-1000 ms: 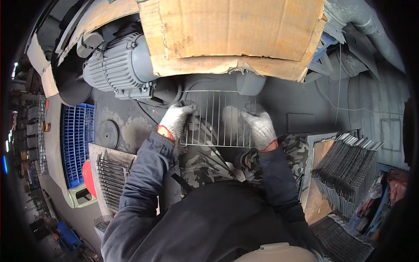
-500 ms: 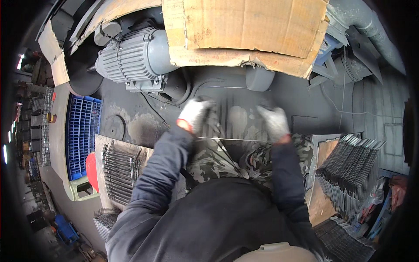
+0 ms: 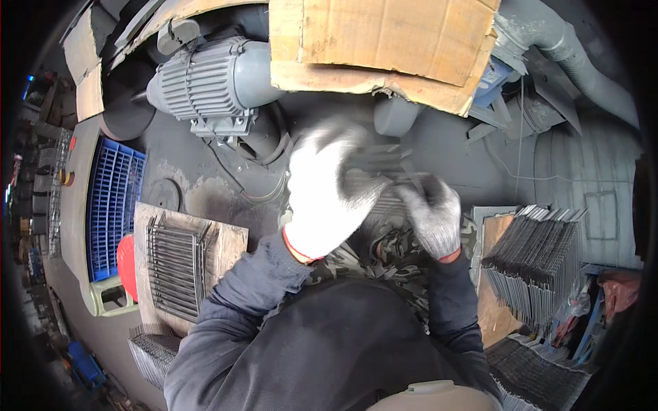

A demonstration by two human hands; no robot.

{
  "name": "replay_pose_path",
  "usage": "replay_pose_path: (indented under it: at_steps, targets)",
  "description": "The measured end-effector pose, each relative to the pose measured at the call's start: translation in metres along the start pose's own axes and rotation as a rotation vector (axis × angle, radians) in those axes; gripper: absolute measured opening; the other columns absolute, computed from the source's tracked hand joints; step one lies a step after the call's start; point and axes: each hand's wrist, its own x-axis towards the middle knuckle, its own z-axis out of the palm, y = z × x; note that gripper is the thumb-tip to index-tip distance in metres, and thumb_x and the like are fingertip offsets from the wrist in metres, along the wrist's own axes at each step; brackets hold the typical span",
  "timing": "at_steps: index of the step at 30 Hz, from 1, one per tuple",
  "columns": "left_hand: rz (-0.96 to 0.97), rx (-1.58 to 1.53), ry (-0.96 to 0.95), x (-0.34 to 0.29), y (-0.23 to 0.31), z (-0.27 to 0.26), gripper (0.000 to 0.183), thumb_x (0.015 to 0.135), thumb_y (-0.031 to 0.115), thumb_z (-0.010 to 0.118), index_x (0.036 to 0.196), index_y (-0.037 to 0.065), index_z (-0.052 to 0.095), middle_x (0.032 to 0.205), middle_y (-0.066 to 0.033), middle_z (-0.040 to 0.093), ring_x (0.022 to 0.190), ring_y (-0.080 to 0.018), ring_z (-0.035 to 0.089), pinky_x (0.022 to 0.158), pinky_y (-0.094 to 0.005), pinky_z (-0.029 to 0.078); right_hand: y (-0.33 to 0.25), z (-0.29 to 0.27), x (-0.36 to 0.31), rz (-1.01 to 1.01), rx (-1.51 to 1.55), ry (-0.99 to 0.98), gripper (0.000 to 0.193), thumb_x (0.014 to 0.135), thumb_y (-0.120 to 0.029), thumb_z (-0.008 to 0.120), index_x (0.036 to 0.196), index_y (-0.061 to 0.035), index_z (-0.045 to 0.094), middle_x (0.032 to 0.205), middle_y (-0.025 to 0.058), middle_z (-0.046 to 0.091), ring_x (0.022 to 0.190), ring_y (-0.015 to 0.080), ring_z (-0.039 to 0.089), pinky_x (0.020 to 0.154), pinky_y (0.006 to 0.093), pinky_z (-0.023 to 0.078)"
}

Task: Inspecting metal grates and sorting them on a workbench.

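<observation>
Blurred parallel bars of a wire rack [image 3: 384, 159] run between my two hands, in front of my body. My left hand [image 3: 325, 195], in a white glove with a red cuff, is closed at the rack's left side, its thumb lying across the bars; motion smears its fingertips. At the right side my right hand [image 3: 436, 218], in a greyish-white glove, has its fingers curled onto the rack. The rack's far edge is too smeared to make out. Camouflage trousers [image 3: 404, 257] show beneath it.
A grey motor [image 3: 202, 79] stands at the far left, beside a cardboard sheet [image 3: 391, 41]. Wire racks [image 3: 175, 270] lie on a board at left, near a blue plastic crate [image 3: 116, 209]. More racks [image 3: 531, 257] are stacked at right. A grey duct [image 3: 548, 34] bends at the far right.
My left hand has risen closer to the camera and swung right, while my right hand stays near its place. The rack has turned, its bars now running crosswise. The view has shifted slightly.
</observation>
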Motion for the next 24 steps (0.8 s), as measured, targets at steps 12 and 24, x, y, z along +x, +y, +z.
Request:
replay_pose_path:
  at_steps: [12,24]
  targets:
    - [-1.007,-0.712,-0.108,-0.064,-0.021,0.051,0.02,0.1,0.003,0.081,0.116,0.0,0.067,0.107,-0.0061,0.077,0.091,-0.0108,0.07,0.08,-0.0281,0.058,0.091,-0.012,-0.042,-0.044,0.521,0.69,0.045,0.104,-0.002,0.069,0.149,0.0011,0.061,0.146,0.0213,0.067,0.135,0.0298,0.067,0.113,0.0426,0.056]
    - [-0.973,-0.436,-0.453,-0.038,-0.096,0.111,0.045,0.101,0.027,0.084,0.126,-0.005,0.064,0.104,-0.0134,0.077,0.083,-0.0177,0.073,0.073,-0.0349,0.061,0.124,-0.044,0.057,0.265,0.623,0.448,0.021,0.103,-0.008,0.077,0.123,-0.004,0.071,0.102,0.0074,0.078,0.076,0.0146,0.072,0.064,0.0279,0.059]
